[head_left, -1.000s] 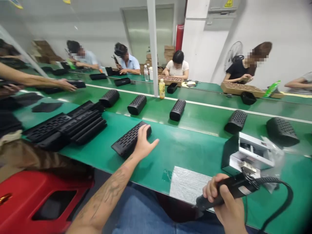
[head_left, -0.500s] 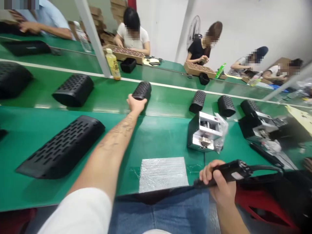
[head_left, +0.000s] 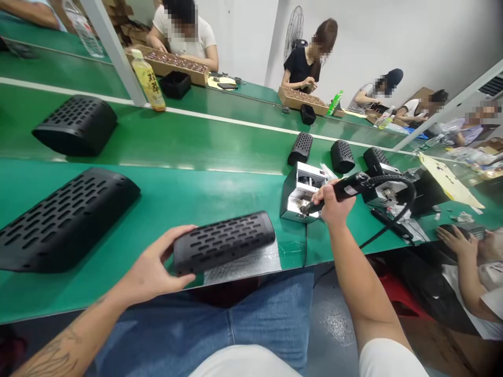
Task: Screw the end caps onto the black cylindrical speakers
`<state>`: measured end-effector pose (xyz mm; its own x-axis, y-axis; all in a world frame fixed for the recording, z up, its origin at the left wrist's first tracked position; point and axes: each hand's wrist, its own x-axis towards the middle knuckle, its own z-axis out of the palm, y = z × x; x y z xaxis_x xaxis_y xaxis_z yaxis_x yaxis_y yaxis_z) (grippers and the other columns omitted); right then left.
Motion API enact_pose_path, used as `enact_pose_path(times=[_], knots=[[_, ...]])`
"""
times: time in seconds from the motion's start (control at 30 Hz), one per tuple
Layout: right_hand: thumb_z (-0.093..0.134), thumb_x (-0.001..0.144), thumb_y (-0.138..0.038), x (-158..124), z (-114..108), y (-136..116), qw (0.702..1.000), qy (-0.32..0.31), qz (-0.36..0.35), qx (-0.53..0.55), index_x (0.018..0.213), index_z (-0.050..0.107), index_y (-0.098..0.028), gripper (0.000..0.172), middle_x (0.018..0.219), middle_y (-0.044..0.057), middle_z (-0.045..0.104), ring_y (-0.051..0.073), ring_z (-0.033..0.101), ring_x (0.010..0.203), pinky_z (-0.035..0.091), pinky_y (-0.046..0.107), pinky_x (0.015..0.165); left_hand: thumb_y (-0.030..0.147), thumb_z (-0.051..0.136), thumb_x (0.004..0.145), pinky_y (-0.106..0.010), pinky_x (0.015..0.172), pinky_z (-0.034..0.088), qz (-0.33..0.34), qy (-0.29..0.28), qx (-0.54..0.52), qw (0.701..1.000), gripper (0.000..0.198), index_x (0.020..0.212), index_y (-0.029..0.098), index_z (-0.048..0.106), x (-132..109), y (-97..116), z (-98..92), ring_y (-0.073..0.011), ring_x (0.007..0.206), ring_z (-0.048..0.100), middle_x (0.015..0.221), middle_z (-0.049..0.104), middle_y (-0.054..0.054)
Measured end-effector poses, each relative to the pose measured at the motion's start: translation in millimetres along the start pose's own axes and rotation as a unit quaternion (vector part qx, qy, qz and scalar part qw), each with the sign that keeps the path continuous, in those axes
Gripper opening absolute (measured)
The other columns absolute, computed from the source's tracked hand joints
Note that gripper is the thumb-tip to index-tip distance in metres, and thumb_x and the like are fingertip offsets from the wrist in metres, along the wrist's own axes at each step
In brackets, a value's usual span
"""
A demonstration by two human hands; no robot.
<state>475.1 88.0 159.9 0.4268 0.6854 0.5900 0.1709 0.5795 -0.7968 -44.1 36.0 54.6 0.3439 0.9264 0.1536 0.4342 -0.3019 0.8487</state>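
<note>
Here's the black shell (head_left: 225, 241), slotted face up, lying aslant at the worktop's (head_left: 165, 201) front edge, right over the silvery pad (head_left: 259, 260); whether it touches the pad, I can't tell. The left hand (head_left: 151, 269) has it by the left end, thumb and fingers spread wide in a C around it, thumb on the near side, fingers on the far one.

Over to the right hand (head_left: 336, 207): fingers curled tight round a black driver (head_left: 348, 188), its tip down at the silver front of the machine (head_left: 293, 196), near the worktop's far edge. Contact at that tip? Too small to call. A thick cable (head_left: 406, 183) loops away rightward.

Another shell, the spare (head_left: 66, 225), sits by itself towards the worktop's left end. Beyond the far edge runs the belt (head_left: 188, 139): one shell to the left, three more to the right, the last partly behind a second machine (head_left: 383, 195). A yellow bottle (head_left: 148, 81) stands beside a post at the belt's white line. And at far right, a co-worker's hand (head_left: 458, 242) rests on a dark piece.
</note>
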Motion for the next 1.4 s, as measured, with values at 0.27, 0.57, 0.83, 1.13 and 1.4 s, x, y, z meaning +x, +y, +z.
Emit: enact_pose_path(times=[0.27, 0.57, 0.83, 1.13, 1.4], knots=[[0.102, 0.101, -0.082, -20, -2, -27, 0.999, -0.045, -0.005, -0.028, 0.105, 0.064, -0.033, 0.062, 0.065, -0.013, 0.062, 0.015, 0.058, 0.049, 0.064, 0.036, 0.061, 0.036, 0.101, 0.096, -0.067, 0.146, 0.065, 0.134, -0.067, 0.023, 0.989, 0.113, 0.195, 0.037, 0.045, -14, -1, 51.7, -0.0472, 0.177, 0.071, 0.192, 0.061, -0.019], [0.098, 0.102, -0.088, -101, 2, -119, 0.972, -0.182, 0.028, 0.143, 0.117, 0.086, -0.035, 0.056, 0.063, -0.009, 0.066, 0.016, 0.055, 0.04, 0.059, 0.035, 0.049, 0.043, 0.109, 0.097, -0.068, 0.145, 0.064, 0.129, -0.041, -0.028, 0.99, 0.121, 0.195, 0.038, 0.039, -16, -9, 69.6, -0.0472, 0.175, 0.069, 0.192, 0.056, -0.02], [0.108, 0.101, -0.071, -115, 30, -109, 0.96, -0.213, 0.035, 0.18, 0.108, 0.088, -0.032, 0.044, 0.064, -0.007, 0.073, 0.016, 0.063, 0.045, 0.064, 0.034, 0.054, 0.046, 0.11, 0.096, -0.071, 0.147, 0.061, 0.123, -0.028, -0.05, 0.991, 0.122, 0.194, 0.037, 0.04, -17, -12, 74.8, -0.0476, 0.174, 0.07, 0.191, 0.058, -0.022], [0.112, 0.093, -0.077, -114, 44, -105, 0.962, -0.212, 0.083, 0.149, 0.092, 0.074, -0.029, 0.06, 0.058, -0.009, 0.067, 0.015, 0.056, 0.04, 0.062, 0.032, 0.05, 0.047, 0.111, 0.094, -0.064, 0.145, 0.063, 0.083, -0.054, -0.052, 0.994, 0.121, 0.191, 0.038, 0.039, -17, -3, 70.7, -0.0447, 0.171, 0.072, 0.19, 0.058, -0.019], [0.112, 0.097, -0.063, -111, 45, -101, 0.943, -0.261, 0.102, 0.178, 0.092, 0.071, -0.03, 0.052, 0.06, -0.01, 0.065, 0.013, 0.055, 0.042, 0.058, 0.029, 0.052, 0.05, 0.112, 0.09, -0.063, 0.141, 0.066, 0.074, -0.049, -0.04, 0.995, 0.12, 0.187, 0.037, 0.041, -18, -2, 71.9, -0.0454, 0.168, 0.073, 0.186, 0.06, -0.018]])
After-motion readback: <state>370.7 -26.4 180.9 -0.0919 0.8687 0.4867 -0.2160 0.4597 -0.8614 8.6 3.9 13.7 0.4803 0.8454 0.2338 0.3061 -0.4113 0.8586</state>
